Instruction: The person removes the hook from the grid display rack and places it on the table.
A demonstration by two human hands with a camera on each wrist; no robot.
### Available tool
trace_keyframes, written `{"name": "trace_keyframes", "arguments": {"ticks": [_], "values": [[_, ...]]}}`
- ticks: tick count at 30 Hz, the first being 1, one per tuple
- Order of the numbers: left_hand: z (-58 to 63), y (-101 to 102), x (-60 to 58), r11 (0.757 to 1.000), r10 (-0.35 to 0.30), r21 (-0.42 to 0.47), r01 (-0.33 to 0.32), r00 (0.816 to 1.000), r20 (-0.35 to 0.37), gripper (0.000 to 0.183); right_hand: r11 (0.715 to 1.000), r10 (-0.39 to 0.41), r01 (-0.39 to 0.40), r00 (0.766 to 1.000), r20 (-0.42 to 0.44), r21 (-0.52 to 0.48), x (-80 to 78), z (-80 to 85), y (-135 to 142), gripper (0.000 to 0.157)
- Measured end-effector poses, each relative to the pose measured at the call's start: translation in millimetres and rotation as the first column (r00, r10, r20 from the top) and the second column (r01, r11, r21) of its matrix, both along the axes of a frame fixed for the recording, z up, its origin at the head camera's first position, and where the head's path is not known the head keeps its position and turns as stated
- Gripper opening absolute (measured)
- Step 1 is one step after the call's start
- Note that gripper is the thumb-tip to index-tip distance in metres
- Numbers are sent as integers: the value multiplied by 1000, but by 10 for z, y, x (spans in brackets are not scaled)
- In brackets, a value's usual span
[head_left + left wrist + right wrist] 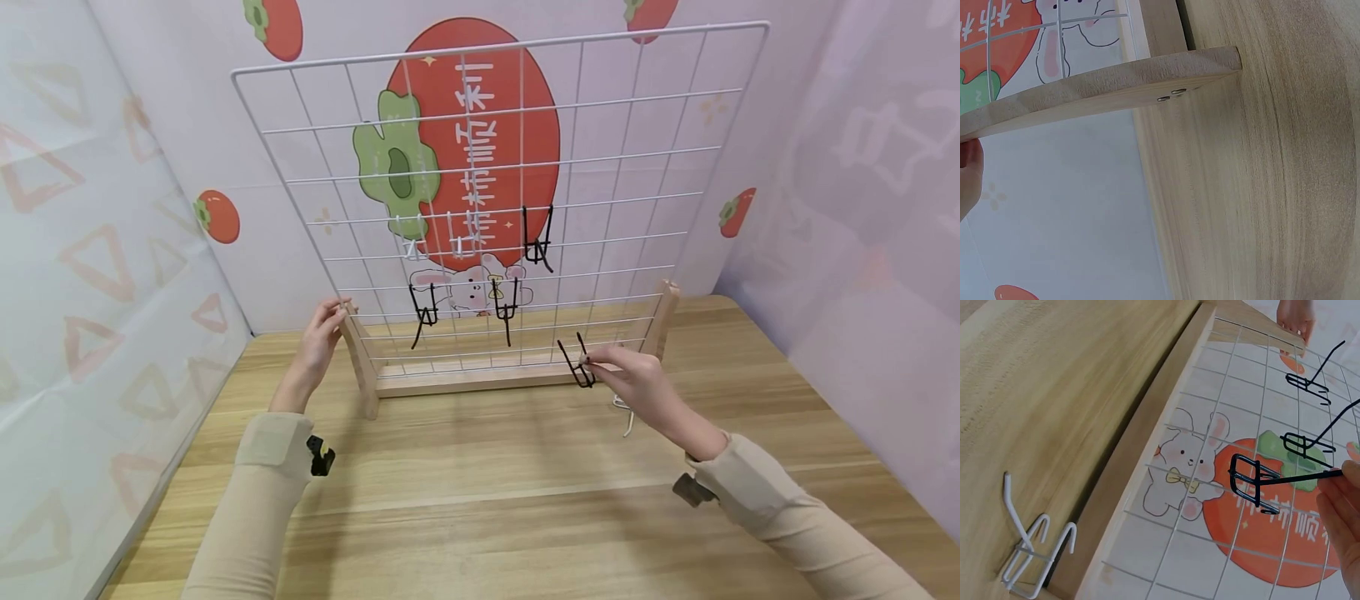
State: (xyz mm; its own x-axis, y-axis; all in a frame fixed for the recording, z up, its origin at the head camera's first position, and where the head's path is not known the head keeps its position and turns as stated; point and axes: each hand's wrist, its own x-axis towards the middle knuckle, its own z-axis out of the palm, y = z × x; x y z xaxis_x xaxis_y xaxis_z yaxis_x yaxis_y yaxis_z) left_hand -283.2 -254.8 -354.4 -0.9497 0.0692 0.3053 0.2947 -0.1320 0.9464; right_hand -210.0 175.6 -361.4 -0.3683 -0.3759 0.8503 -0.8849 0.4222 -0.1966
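Observation:
A white wire grid panel stands upright in a wooden base. My left hand holds the top of the base's left side post; in the left wrist view only part of that hand shows. My right hand pinches the prong of a black wire hook, in front of the grid's lower right. Seen from the right wrist, this black hook has its two bent ends toward the grid and looks apart from it.
Black hooks and white hooks hang on the grid's middle rows. Below my right hand, a loose white hook lies near the base. The right side post stands behind that hand. Patterned sheets line the back and sides.

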Motion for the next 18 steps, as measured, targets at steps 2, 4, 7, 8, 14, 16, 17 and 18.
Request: {"name": "trace_keyframes", "arguments": {"ticks": [2, 4, 7, 8, 14, 16, 17, 18], "values": [[0, 0, 0, 1000, -3, 1, 3, 1000, -2, 20, 1000, 7, -7, 1000, 19, 5, 8, -30, 3, 32], [-2, 1, 2, 1000, -3, 3, 3, 1000, -4, 21, 1000, 17, -17, 999, 33, 12, 15, -55, 6, 24], [-5, 1, 1, 1000, -1, 3, 1, 1000, -8, 20, 999, 36, -37, 998, 54, 16, 17, -95, 13, 9], [-6, 1, 1, 1000, 0, 1, 0, 1000, -8, 20, 999, 38, -39, 998, 54, 20, 16, -107, 16, 11], [-5, 5, 3, 1000, -4, -3, 4, 1000, -15, 20, 998, 19, -22, 998, 56, 56, -8, -174, 32, 30], [-2, 8, 7, 1000, 0, -3, 0, 1000, -15, 19, 998, 15, -19, 998, 64, 65, -15, -197, 39, 33], [-1, 8, 8, 1000, 2, -4, -3, 1000, -14, 19, 998, 16, -21, 997, 71, 67, -18, -209, 44, 33], [-1, 5, 8, 1000, 2, -8, -2, 1000, -14, 19, 997, 16, -21, 997, 74, 70, -22, -222, 48, 32]]}}
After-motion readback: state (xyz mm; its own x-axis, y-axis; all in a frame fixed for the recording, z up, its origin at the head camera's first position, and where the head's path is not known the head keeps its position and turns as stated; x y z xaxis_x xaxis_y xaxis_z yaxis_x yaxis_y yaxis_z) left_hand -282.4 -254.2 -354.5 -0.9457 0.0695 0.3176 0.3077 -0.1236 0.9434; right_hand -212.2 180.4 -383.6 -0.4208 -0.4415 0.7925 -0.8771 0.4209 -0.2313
